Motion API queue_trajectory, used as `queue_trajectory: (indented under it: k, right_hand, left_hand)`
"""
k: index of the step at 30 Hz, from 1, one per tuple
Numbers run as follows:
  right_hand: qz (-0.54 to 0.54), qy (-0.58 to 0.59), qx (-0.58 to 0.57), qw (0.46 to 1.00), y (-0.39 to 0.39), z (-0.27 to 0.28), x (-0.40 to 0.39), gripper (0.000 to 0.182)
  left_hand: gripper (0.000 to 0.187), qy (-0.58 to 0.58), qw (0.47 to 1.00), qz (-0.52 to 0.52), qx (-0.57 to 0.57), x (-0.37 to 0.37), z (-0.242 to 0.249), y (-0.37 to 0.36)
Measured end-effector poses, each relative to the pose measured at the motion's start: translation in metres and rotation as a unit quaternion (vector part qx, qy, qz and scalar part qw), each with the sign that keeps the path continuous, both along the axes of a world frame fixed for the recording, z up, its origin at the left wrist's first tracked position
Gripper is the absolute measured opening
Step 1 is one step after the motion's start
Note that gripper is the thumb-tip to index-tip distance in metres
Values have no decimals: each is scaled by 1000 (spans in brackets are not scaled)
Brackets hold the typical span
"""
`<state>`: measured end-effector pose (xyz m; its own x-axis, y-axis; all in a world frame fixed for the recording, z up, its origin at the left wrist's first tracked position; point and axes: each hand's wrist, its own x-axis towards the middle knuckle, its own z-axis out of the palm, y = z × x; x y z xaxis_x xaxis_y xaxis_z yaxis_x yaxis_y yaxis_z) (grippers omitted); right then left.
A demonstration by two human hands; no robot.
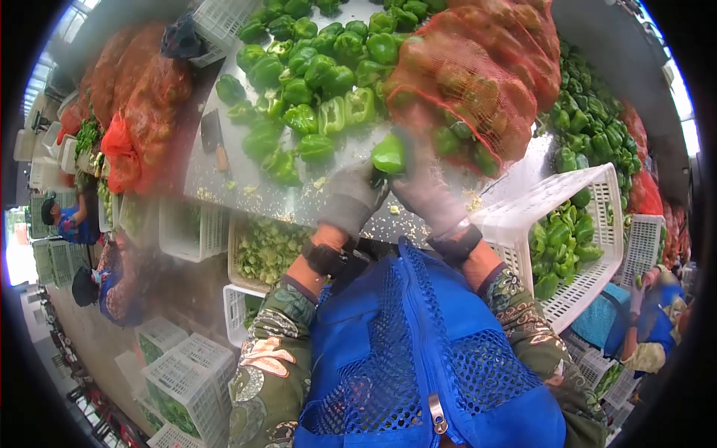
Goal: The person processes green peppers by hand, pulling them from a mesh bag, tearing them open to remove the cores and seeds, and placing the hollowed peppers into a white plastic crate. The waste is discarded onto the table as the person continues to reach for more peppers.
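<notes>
Between my two gloved hands, just above the metal table's near edge, a green bell pepper [388,154] is held upright. My left hand [354,198] is closed at its lower left side, fingertips against the underside. My right hand [429,196] is closed along its right side; motion blurs those fingers, and I cannot see whether they hold anything else. A pile of green bell peppers [321,75], some cut open, lies beyond my hands. A knife [212,131] with a wooden handle rests on the table to the left.
The metal table [254,179] is strewn with pale seeds. A red mesh sack [478,75] of peppers stands at its far right. Beside me are a tilted white crate [590,287] of peppers and a crate of pale scraps [269,250]. People work at left [119,280] and right [653,321].
</notes>
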<state>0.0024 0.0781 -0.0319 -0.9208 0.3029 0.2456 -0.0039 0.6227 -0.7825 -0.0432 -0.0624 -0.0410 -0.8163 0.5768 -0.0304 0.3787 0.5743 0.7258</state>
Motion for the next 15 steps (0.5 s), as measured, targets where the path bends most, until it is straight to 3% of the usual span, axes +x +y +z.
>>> queue_trajectory:
  k: [1,2,3,4,5,6,7,9,10,13,15]
  right_hand:
    - [-16,7,37,999,-1,7,-4,52]
    - [19,-47,-95,994,3,19,-5,50]
    - [36,-30,-237,970,8,20,-5,48]
    - [54,-13,-378,924,11,18,-5,46]
    - [71,2,-512,856,9,17,-7,45]
    - [80,-5,-514,854,3,20,-8,38]
    - [78,-39,-471,878,-7,24,-8,36]
    - [77,-102,-380,916,-32,37,-7,34]
    - [67,-61,-278,956,-39,40,-6,34]
    - [148,19,-205,967,-39,37,-2,32]
    - [187,137,-142,962,-43,39,3,30]
  left_hand:
    - [33,-43,997,10,56,-2,-3,-3]
    - [26,-127,982,53,125,0,-4,-8]
    - [21,-191,972,71,113,-4,6,-20]
    - [26,-89,988,47,113,-9,12,-32]
    - [37,-78,988,50,120,-5,23,-38]
    - [49,-67,988,53,128,-1,42,-44]
    - [60,-163,972,28,164,-3,46,-40]
    - [58,-31,986,48,154,-6,22,-34]
    - [57,-47,974,48,215,-8,18,-36]
    - [52,-42,994,50,86,1,36,-51]
    - [46,-149,966,69,199,0,27,-56]
